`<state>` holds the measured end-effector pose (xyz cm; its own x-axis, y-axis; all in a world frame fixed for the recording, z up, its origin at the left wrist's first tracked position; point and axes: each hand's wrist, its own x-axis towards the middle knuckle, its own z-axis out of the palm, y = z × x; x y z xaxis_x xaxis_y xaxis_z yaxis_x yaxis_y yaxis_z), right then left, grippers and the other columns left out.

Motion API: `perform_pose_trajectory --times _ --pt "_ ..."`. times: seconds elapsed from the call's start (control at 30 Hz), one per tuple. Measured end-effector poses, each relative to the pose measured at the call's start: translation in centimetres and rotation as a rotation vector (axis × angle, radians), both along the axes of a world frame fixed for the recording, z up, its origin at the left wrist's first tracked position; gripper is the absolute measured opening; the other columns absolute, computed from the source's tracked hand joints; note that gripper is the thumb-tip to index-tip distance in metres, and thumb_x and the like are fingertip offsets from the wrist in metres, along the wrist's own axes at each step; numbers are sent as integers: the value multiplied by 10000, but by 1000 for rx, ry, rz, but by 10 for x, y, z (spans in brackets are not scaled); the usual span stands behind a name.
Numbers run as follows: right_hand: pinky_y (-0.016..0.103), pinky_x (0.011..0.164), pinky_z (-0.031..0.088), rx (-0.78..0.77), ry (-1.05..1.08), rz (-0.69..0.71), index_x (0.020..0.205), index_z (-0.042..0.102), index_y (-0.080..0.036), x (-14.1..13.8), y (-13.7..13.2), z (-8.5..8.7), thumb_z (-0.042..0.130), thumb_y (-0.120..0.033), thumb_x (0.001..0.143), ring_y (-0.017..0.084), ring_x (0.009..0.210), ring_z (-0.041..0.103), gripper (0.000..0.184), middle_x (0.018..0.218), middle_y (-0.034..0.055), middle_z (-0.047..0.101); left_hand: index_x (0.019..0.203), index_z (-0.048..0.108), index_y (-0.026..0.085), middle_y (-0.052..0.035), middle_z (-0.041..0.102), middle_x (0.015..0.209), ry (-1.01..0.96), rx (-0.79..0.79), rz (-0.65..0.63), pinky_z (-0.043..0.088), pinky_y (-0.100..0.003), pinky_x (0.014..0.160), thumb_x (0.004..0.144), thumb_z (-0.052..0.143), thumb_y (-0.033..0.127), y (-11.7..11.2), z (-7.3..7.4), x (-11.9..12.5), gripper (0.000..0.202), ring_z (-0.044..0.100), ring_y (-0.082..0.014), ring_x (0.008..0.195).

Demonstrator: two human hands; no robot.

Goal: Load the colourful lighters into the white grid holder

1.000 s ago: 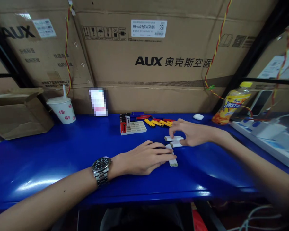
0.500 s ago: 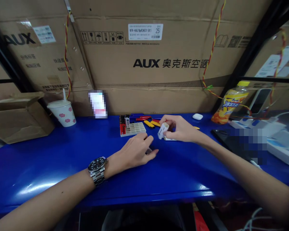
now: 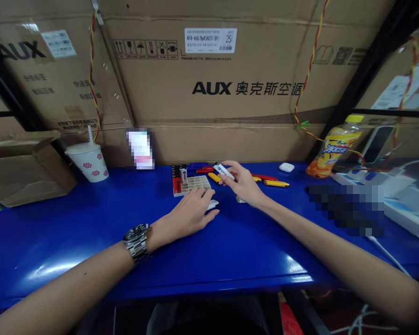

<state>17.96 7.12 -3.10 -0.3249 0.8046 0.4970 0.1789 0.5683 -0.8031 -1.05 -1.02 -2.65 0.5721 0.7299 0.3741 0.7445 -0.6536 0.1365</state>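
My right hand [image 3: 242, 184] pinches a white battery [image 3: 225, 171] with a black end, tilted above the loose batteries. My left hand [image 3: 192, 209] lies low over the table, its fingers curled about a white battery [image 3: 213, 204] that is partly hidden. Just beyond its fingertips sits a pale gridded tray [image 3: 199, 182]. Along the tray's left side stand black-topped batteries, with a red one [image 3: 177, 185] and a white one [image 3: 183, 174] facing me. Below my right wrist a white piece [image 3: 241, 200] shows, mostly covered. A yellow battery [image 3: 214, 177] lies right of the tray.
More red and yellow batteries [image 3: 276, 184] lie behind and to the right. A white earbud case [image 3: 286, 167], drink bottle [image 3: 321, 151] and power strip [image 3: 401, 204] are rightward. A lidded cup [image 3: 91, 163], lit phone [image 3: 141, 149] and paper bag [image 3: 28, 172] stand left; cartons wall the back.
My right hand has moved left and slightly up, the white battery now tilted near the tray. My left hand has shifted slightly toward the tray, and the white battery at its fingers shows more.
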Motion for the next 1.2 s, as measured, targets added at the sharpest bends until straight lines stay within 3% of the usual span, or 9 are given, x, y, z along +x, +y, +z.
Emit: perform_pose_trajectory --times 0.1,0.23,0.37,0.5,0.63,0.83,1.03,1.2 --pt "349 701 504 -62 49 -29 994 497 -192 -1 0 4 561 -300 803 168 683 621 229 724 15 614 1039 547 127 -114 580 987 38 -4 3 471 -412 872 942 416 300 5 -4 -1 238 554 -233 943" --pt "250 511 404 -192 198 8 880 403 -227 -5 -6 9 534 -274 770 102 524 511 177 632 -54 517 947 550 122 -110 581 917 -48 -2 38 476 -385 795 969 294 241 11 -4 -3 283 565 -201 823" --pt "224 422 229 -260 290 8 779 458 -214 -5 -12 13 526 -345 778 73 432 323 148 519 -78 363 928 491 163 -48 603 774 -388 -212 136 459 -302 615 978 262 276 13 2 -3 261 552 -138 600" --pt "231 401 164 -345 296 40 574 450 -194 -2 -12 12 462 -574 837 61 384 229 462 430 -68 288 837 437 191 10 555 668 -782 -452 208 379 -217 466 974 291 373 12 6 1 271 463 -82 469" --pt "231 372 116 -421 301 45 495 383 -209 0 -12 12 402 -662 833 58 334 197 565 380 -63 257 742 422 196 60 420 520 -1034 -619 179 284 -188 371 929 397 475 10 7 6 337 336 -60 390" --pt "225 338 140 -520 302 -5 490 356 -226 -3 -19 15 315 -607 851 64 297 187 526 350 -66 231 594 381 200 77 306 443 -966 -554 228 215 -196 334 811 544 568 6 8 6 457 272 -48 352" --pt "233 319 161 -461 293 -77 478 358 -239 -5 -22 14 274 -490 852 76 277 207 458 331 -53 257 566 455 186 57 389 444 -734 -404 270 213 -213 372 710 635 428 6 2 3 335 334 -65 388" --pt "235 315 170 -441 288 -68 487 349 -248 -5 -21 12 276 -495 841 79 281 196 438 329 -58 246 572 476 189 49 413 442 -702 -367 333 231 -218 387 698 602 410 4 6 6 284 358 -78 399"
